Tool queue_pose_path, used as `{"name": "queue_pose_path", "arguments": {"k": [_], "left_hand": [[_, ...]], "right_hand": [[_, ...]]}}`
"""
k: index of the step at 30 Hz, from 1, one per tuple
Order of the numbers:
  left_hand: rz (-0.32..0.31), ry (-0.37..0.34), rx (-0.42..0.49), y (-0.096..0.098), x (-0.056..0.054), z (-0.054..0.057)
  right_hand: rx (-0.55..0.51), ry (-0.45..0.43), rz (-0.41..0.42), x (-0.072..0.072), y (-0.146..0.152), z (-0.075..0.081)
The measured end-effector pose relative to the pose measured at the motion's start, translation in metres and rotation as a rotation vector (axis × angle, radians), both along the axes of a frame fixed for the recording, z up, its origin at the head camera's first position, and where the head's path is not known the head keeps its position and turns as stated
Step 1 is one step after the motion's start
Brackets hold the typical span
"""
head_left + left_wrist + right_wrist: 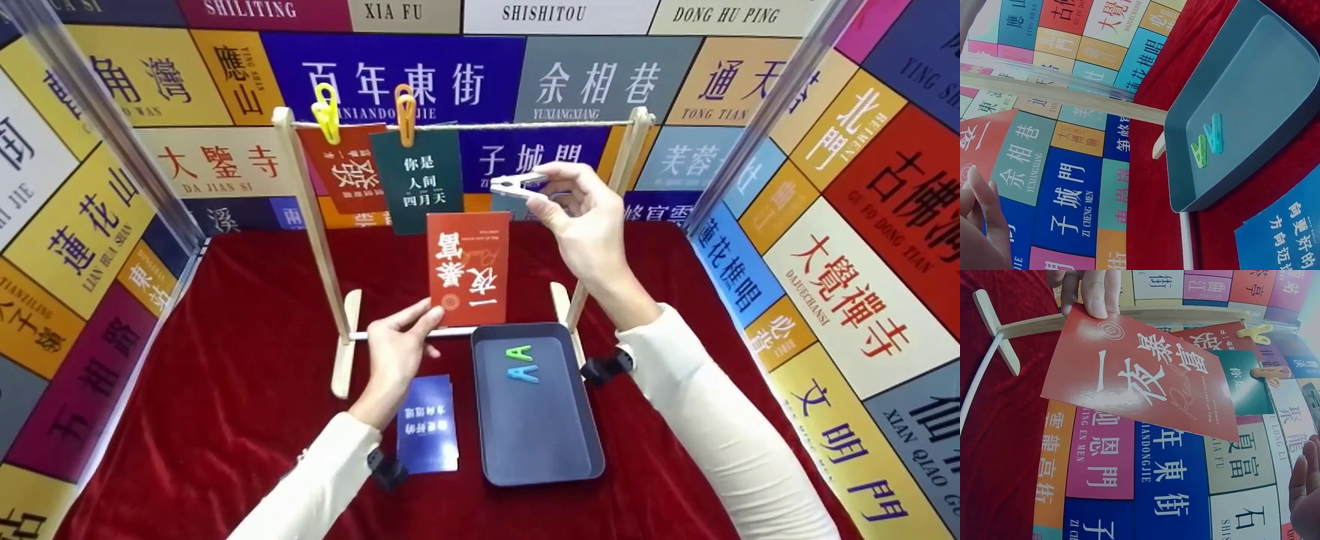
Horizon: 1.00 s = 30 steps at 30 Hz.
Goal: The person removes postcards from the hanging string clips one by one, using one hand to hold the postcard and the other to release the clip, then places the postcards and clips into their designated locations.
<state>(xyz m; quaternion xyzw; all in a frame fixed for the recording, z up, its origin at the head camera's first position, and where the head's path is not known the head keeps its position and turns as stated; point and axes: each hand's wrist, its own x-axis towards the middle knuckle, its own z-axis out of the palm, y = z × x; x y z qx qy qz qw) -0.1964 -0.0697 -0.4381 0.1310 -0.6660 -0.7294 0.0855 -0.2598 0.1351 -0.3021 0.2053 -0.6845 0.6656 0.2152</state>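
My left hand (397, 349) pinches a red card (469, 270) by its lower left corner. The card stands upright below the rope (525, 127), its white characters upside down in the head view. Up and to the right, my right hand (589, 225) holds a white clothespin (517, 182) between thumb and fingers, its tip pointing left. On the rope's left part, a yellow clothespin (325, 112) holds another red card (345, 169). Beside it an orange clothespin (406, 114) holds a dark green card (418, 184), which overlaps that red one.
A wooden frame (311, 225) carries the rope over a red cloth (247, 337). In front of it, a dark tray (536, 442) contains a green clothespin (518, 352) and a blue clothespin (523, 373). Blue cards (427, 427) lie left of the tray. Printed panels (607, 79) stand behind.
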Motion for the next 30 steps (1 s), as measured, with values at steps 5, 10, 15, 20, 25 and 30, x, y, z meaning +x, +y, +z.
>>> {"name": "queue_pose_path", "arguments": {"k": [5, 10, 15, 20, 25, 30], "left_hand": [[0.018, -0.007, 0.024, -0.001, 0.004, -0.003], [0.038, -0.015, 0.031, -0.002, 0.006, -0.005], [0.05, -0.013, 0.046, -0.003, 0.008, -0.008], [0.057, 0.003, 0.049, -0.005, 0.01, -0.013], [0.052, 0.003, 0.043, -0.005, 0.014, -0.016], [0.057, -0.014, 0.047, -0.004, 0.018, -0.019]], "right_hand": [[-0.009, -0.029, 0.02, 0.004, 0.001, -0.002], [-0.006, -0.03, 0.013, 0.008, 0.004, -0.007], [0.008, -0.041, -0.002, 0.009, 0.006, -0.016], [0.002, -0.043, 0.012, 0.01, 0.005, -0.023], [-0.002, -0.038, 0.037, 0.013, 0.004, -0.027], [-0.006, -0.061, 0.042, 0.017, 0.002, -0.033]]}}
